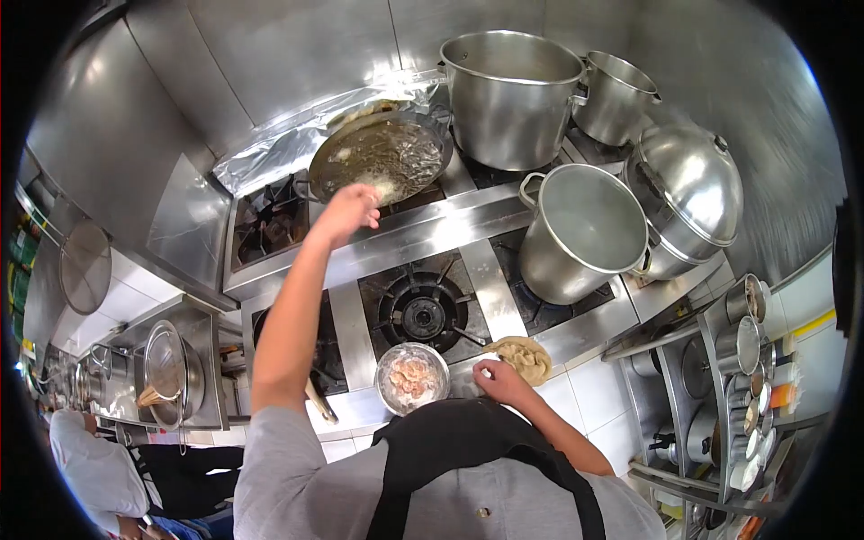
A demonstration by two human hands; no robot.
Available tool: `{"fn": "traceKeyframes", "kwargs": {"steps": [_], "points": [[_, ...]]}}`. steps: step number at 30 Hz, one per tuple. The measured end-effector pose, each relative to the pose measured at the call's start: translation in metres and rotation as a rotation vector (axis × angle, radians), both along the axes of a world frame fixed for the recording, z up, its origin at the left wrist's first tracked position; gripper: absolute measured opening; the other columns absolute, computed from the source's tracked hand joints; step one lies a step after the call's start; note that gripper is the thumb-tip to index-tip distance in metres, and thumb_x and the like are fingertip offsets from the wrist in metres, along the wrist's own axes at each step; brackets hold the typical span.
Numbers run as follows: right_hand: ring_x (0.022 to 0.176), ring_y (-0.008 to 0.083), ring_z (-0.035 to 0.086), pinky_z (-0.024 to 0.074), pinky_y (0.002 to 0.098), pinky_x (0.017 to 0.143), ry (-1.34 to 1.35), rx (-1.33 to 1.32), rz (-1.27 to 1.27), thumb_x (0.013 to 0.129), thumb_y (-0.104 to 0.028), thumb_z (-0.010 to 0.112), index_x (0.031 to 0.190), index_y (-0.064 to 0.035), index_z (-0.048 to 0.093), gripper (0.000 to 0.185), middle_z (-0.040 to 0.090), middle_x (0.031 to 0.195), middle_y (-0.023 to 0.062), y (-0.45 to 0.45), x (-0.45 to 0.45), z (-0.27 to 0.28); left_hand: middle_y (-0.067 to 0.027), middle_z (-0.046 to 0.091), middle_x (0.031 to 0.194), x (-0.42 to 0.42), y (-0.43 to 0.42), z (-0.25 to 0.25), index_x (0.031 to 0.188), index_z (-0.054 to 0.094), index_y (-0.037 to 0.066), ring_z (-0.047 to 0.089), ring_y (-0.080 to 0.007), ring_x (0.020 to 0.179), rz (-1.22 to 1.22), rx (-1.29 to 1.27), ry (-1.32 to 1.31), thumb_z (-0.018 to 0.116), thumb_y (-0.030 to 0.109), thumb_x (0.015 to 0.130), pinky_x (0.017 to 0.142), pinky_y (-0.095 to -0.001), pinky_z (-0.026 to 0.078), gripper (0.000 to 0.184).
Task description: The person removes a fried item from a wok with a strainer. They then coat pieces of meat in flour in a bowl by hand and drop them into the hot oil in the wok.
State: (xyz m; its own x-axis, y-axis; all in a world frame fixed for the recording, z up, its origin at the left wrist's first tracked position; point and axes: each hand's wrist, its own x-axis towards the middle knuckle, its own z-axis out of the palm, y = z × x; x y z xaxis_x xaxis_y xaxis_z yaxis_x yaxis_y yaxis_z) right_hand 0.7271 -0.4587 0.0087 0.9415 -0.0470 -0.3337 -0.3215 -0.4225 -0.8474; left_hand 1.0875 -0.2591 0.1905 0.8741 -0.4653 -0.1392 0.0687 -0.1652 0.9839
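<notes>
My left hand (349, 214) reaches out over the near rim of a dark wok (319, 160). Its fingers are loosely bent and apart, with nothing seen in them. Just past the fingertips, pale foam bubbles in the oil (396, 148). Close to my body stands a metal bowl (382, 389) with pinkish pieces coated in white powder (414, 378), perhaps shrimp. My right hand (504, 382) is closed at the front edge of the stove, beside a rumpled tan thing (525, 358) that looks like a cloth. Whatever its curled fingers hold, if anything, is hidden.
Large metal pots (589, 216) and a domed lid (688, 184) crowd the right side. A bare burner (423, 313) lies between my arms. At left are a strainer (165, 364) and another person (99, 463). Shelves with pans (738, 346) stand at right.
</notes>
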Motion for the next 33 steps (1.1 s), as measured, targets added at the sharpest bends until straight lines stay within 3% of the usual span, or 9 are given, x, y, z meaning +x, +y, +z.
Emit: {"fn": "traceKeyframes", "kwargs": {"steps": [5,7,11,18,23,25,26,30,33], "points": [[0.08,0.0228,0.062,0.0492,0.0347,0.075,-0.028,0.059,-0.034,0.091,-0.026,0.059,0.099,-0.0017,0.063,0.026,0.067,0.088,0.015,-0.004,-0.007,0.005,-0.0113,0.064,0.085,0.071,-0.038,0.011,0.104,0.06,-0.001,0.064,-0.0201,0.078,-0.085,0.453,-0.375,0.056,0.009,0.091,0.068,-0.0337,0.055,0.017],[0.076,0.0208,0.061,0.0487,0.0343,0.071,-0.011,0.077,-0.048,0.091,-0.026,0.059,0.099,-0.0023,0.063,0.026,0.066,0.084,0.0137,-0.008,-0.011,0.0,-0.0215,0.068,0.093,0.092,-0.054,-0.006,0.106,0.061,-0.002,0.068,-0.0358,0.089,0.003,0.693,-0.821,0.06,0.015,0.089,0.079,-0.0435,0.054,0.024],[0.064,0.0151,0.057,0.0459,0.0327,0.061,0.09,0.112,-0.115,0.092,-0.026,0.058,0.098,-0.004,0.064,0.023,0.061,0.072,0.0093,-0.013,-0.023,0.008,-0.0276,0.066,0.1,0.125,-0.087,-0.04,0.097,0.066,-0.002,0.063,-0.0417,0.1,0.015,0.906,-0.804,0.062,0.011,0.081,0.09,-0.0485,0.05,0.021],[0.063,0.0143,0.057,0.0457,0.032,0.06,0.177,0.172,-0.204,0.092,-0.024,0.058,0.096,-0.0029,0.064,0.022,0.06,0.069,0.0079,-0.013,-0.047,0.004,-0.0275,0.066,0.102,0.133,-0.1,-0.05,0.095,0.069,-0.001,0.064,-0.0405,0.1,0.084,0.823,-0.789,0.057,0.005,0.079,0.09,-0.0459,0.05,0.021],[0.064,0.0147,0.058,0.0471,0.0334,0.062,-0.053,0.09,-0.108,0.092,-0.024,0.059,0.094,-0.002,0.064,0.023,0.062,0.071,0.0089,-0.007,-0.038,-0.025,-0.02,0.067,0.103,0.071,-0.057,0.022,0.1,0.068,0.003,0.064,-0.0371,0.098,0.267,0.432,-1.006,0.06,0.011,0.084,0.088,-0.0416,0.051,0.02],[0.065,0.0173,0.059,0.0477,0.0348,0.064,0.153,0.068,-0.043,0.091,-0.025,0.059,0.093,-0.0016,0.064,0.024,0.062,0.072,0.0113,-0.001,-0.02,-0.002,-0.0171,0.068,0.101,0.035,-0.024,0.035,0.104,0.066,0.004,0.065,-0.0342,0.092,0.282,0.419,-1.08,0.063,0.014,0.086,0.083,-0.039,0.052,0.021],[0.064,0.0208,0.058,0.0477,0.0368,0.064,-0.062,0.009,-0.035,0.091,-0.029,0.059,0.09,-0.0007,0.064,0.028,0.062,0.07,0.0135,0.006,-0.018,-0.032,-0.0143,0.069,0.096,0.007,-0.01,0.04,0.103,0.067,0.003,0.067,-0.0274,0.084,0.315,0.403,-0.977,0.064,0.015,0.087,0.078,-0.0349,0.052,0.02],[0.059,0.0175,0.054,0.0445,0.0381,0.056,0.057,0.091,0.051,0.089,-0.041,0.061,0.075,0.0005,0.063,0.044,0.06,0.064,0.0132,0.03,0.017,-0.048,-0.0092,0.069,0.084,-0.087,0.051,-0.001,0.098,0.067,0.001,0.063,-0.0141,0.074,0.167,0.397,-0.685,0.063,0.019,0.09,0.07,-0.0287,0.05,0.02],[0.057,0.0167,0.053,0.0439,0.0385,0.055,0.176,0.062,0.123,0.088,-0.04,0.062,0.073,0.0021,0.061,0.045,0.058,0.06,0.011,0.042,0.038,-0.053,-0.0155,0.068,0.083,-0.163,0.081,-0.044,0.092,0.067,0.002,0.065,-0.0283,0.076,-0.161,0.634,-0.335,0.062,0.019,0.087,0.073,-0.0369,0.05,0.019]]}}
